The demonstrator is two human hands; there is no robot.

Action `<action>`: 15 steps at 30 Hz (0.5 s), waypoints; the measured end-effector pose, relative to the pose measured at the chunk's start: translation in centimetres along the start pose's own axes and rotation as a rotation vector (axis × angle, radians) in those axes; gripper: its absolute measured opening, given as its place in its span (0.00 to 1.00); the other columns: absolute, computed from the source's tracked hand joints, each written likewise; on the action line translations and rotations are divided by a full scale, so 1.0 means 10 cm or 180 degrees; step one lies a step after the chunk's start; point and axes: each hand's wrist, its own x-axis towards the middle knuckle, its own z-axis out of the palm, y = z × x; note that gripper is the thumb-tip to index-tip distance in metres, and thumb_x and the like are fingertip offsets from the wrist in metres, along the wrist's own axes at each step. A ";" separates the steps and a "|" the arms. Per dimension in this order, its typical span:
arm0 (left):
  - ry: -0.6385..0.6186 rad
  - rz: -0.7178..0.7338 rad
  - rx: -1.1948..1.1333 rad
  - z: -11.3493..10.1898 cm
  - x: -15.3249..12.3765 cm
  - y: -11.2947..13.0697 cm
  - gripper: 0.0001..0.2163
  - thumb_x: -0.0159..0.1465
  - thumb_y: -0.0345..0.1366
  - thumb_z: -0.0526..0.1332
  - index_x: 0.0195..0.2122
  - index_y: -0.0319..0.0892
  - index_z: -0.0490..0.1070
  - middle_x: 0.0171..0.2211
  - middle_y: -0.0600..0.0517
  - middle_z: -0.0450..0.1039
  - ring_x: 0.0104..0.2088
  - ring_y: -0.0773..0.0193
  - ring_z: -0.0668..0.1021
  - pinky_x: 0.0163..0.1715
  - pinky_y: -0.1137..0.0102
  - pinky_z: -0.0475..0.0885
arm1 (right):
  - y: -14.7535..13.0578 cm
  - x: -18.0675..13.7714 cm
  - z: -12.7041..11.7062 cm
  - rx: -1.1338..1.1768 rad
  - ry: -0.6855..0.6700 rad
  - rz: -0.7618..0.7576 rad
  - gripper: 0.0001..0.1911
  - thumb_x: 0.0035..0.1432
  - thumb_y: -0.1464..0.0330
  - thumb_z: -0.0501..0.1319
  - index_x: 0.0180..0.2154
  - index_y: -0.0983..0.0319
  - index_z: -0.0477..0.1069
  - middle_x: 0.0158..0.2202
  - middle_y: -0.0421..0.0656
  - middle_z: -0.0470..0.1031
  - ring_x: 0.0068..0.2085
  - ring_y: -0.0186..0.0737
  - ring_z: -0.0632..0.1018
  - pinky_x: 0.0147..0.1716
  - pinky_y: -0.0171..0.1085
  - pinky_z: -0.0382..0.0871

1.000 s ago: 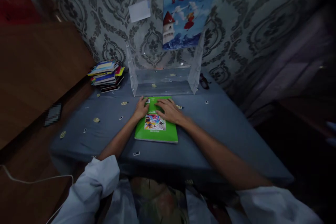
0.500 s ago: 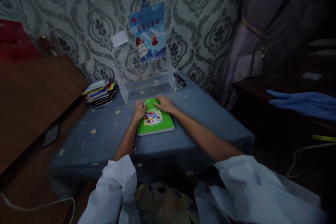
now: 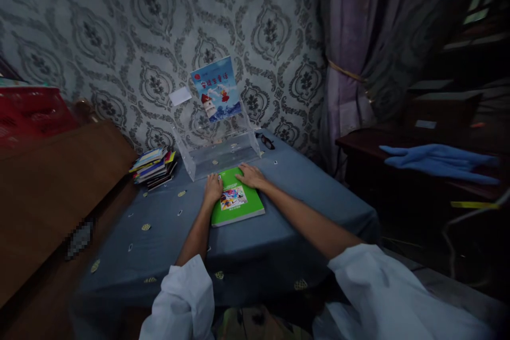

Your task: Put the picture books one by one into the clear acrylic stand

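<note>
A thick green book (image 3: 252, 203) with a colourful cover picture lies flat on the table in front of me. My left hand (image 3: 214, 187) rests along its left edge, fingers pointing away from me and the thumb at the cover. Across the book's far right corner lies my right hand (image 3: 250, 176), its fingers stretched out and the thumb side over the cover. Just beyond the book stands a clear acrylic stand (image 3: 207, 156). A blue picture book (image 3: 217, 90) with red Chinese characters is upright at the stand's back.
Blue patterned cloth covers the table (image 3: 311, 191). Stacked books (image 3: 153, 167) sit at the far left, and glasses (image 3: 266, 142) lie right of the stand. A white card (image 3: 180, 96) shows beside the picture book. Off to the right is a blue glove (image 3: 438, 162) on dark furniture.
The view has tilted up and turned slightly right, so the table scene sits lower. Both hands stay on the green book, which has not visibly moved on the table.
</note>
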 end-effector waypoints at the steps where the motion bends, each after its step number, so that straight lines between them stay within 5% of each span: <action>1: -0.0011 -0.0004 0.0017 0.00 0.00 0.01 0.21 0.72 0.35 0.46 0.63 0.38 0.63 0.65 0.36 0.64 0.68 0.51 0.63 0.66 0.53 0.60 | 0.00 0.00 0.00 0.0005 0.0003 0.0005 0.30 0.68 0.57 0.54 0.66 0.64 0.62 0.71 0.54 0.57 0.70 0.51 0.61 0.68 0.49 0.53; 15: -0.0145 0.0000 0.0278 -0.07 -0.07 0.10 0.22 0.73 0.38 0.46 0.65 0.38 0.61 0.68 0.34 0.59 0.69 0.43 0.60 0.62 0.46 0.63 | 0.02 0.00 -0.04 -0.0004 0.0004 -0.0045 0.29 0.66 0.62 0.57 0.65 0.66 0.64 0.70 0.56 0.59 0.69 0.55 0.63 0.67 0.51 0.56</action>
